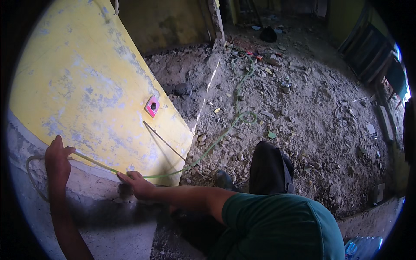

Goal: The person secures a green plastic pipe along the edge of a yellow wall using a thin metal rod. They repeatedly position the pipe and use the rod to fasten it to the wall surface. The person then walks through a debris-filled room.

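A thin green hose (155, 176) runs along the low edge of a yellow wall (82, 95) with peeling paint. My left hand (57, 162), at the far left, closes round the hose, and a slack loop of it hangs beside the wrist. Further right, my right hand (138, 185) reaches across and pinches the hose against the wall's lower edge; its fingertips partly cover it. From there the hose curves over the rubble and winds away to the far side. A pink square plate (152, 106) with a dark round middle sits on the wall above my right hand.
A thin rod (167, 143) slants across the wall's right part. Broken, stony ground (312, 125) spreads to the right, with a dark bundle (268, 34) far back. Dark boards (364, 47) lean at the far right. Plastic bottles (363, 248) lie at the lower right.
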{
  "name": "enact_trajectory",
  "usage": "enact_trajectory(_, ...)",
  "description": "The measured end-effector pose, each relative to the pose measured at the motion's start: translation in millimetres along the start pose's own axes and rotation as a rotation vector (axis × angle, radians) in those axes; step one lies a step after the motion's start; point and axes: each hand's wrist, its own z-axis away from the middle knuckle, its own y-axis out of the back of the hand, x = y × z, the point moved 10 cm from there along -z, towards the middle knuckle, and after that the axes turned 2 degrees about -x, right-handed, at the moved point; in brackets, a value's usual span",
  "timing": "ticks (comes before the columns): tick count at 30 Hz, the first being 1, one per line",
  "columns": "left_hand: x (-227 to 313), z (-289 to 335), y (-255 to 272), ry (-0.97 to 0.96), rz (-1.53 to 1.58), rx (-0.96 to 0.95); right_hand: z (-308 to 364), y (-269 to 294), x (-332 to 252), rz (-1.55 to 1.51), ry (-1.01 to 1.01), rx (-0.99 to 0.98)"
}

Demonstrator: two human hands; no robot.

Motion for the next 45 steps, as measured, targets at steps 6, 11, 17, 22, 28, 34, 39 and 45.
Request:
enact_trajectory(6,4.9,-0.3,4.2,-0.028,0.017,0.003,-3.6,-2.5,2.6,0.004,0.036,0.003)
enact_trajectory(11,3.9,-1.4,2.7,-0.002,0.028,-0.023,-2.3,-4.8,5.8,0.037,0.005,0.007)
enact_trajectory(17,7.5,-0.7,4.8,0.001,-0.025,-0.047,-5.2,-8.4,8.6,0.057,-0.016,-0.042)
enact_trajectory(22,13.0,-1.3,4.3,-0.055,-0.067,-0.081,-4.2,-7.5,7.6,0.022,0.006,-0.032)
enact_trajectory(28,-6.0,-2.6,-3.4,0.093,-0.004,-0.078,-6.6,-9.1,8.3,0.024,0.012,-0.067)
enact_trajectory(34,-13.4,-0.9,-6.5,0.076,-0.020,-0.018,-3.2,-5.9,7.3,-0.005,0.006,-0.047)
enact_trajectory(39,-16.9,-0.3,-10.4,0.056,-0.004,-0.032,-5.4,-6.6,8.5,0.015,0.008,-0.039)
enact_trajectory(45,-24.2,-1.1,-17.0,0.073,0.030,-0.074,-5.3,-4.7,8.3,0.010,-0.002,-0.037)
